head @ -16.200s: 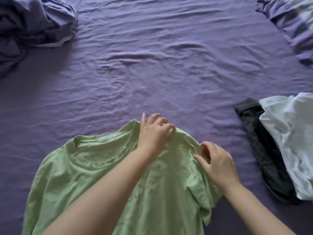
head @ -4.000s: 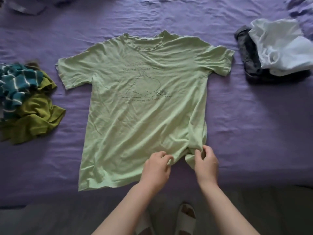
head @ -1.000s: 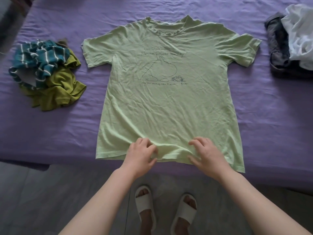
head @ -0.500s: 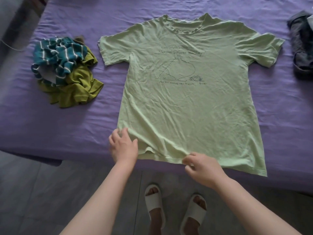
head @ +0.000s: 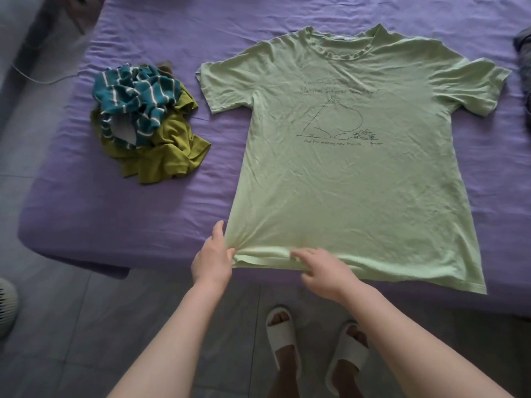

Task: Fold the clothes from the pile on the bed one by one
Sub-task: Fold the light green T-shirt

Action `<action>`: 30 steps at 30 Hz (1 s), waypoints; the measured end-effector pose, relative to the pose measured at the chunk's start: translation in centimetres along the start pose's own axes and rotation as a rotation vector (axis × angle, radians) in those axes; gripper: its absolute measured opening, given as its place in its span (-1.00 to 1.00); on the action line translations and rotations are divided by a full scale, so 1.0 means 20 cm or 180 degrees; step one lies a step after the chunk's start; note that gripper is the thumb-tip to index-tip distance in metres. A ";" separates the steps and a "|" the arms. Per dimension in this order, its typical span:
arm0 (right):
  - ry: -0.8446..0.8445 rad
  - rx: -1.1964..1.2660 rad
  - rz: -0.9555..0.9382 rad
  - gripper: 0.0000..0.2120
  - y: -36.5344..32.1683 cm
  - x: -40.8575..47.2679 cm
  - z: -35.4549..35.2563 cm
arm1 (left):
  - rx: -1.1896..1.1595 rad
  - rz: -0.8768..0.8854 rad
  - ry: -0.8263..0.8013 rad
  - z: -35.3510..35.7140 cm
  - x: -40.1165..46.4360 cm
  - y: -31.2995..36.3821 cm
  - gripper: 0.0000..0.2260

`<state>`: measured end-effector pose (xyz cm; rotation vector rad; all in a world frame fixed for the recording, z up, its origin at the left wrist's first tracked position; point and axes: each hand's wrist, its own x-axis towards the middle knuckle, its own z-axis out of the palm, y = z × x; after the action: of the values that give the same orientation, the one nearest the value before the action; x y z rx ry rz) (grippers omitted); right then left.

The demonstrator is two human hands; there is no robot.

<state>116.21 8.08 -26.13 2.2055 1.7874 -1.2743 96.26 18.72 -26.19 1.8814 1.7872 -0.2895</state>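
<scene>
Both hands have shifted left along the hem: left hand (head: 212,257) pinches the near-left corner of the green T-shirt (head: 353,173), spread flat on the purple bed (head: 115,219); right hand (head: 324,271) presses fingers on the hem.

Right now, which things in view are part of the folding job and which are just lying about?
In the job:
- green T-shirt, flat on the bed
- left hand, gripping its lower left corner
- right hand, on the hem
- striped and olive clothes, heaped beside it

Lying about:
- slippers
- cable
- dark cloth at the right edge
</scene>
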 end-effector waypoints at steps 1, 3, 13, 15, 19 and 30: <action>-0.0082 0.0048 0.0133 -0.60 -0.03 0.01 0.01 | 0.0291 0.0070 0.0000 -0.01 0.02 0.00 -0.39; 0.0224 0.0179 0.0335 -0.66 -0.06 0.03 0.01 | 0.1070 0.0493 0.0171 -0.02 0.03 0.03 -0.36; 0.0449 0.0133 0.0521 -0.43 -0.03 0.22 -0.20 | 0.1470 0.1772 -0.0666 0.06 0.15 0.38 -0.40; 0.0143 -0.0086 0.0542 -0.44 0.01 0.26 -0.27 | 0.1608 0.1811 -0.0703 0.04 0.18 0.44 -0.49; 0.0291 0.0145 0.0605 -0.68 0.05 0.36 -0.43 | 0.1593 0.1479 -0.0777 -0.05 0.25 0.50 -0.66; 0.0360 -0.0477 -0.0066 -0.56 0.15 0.92 -1.06 | -0.0950 -0.0050 -0.0217 -0.37 0.94 0.81 -0.56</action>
<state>130.76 32.22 -24.34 2.2230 1.8812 -1.0005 112.60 38.84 -25.70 1.6295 1.6955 -0.0846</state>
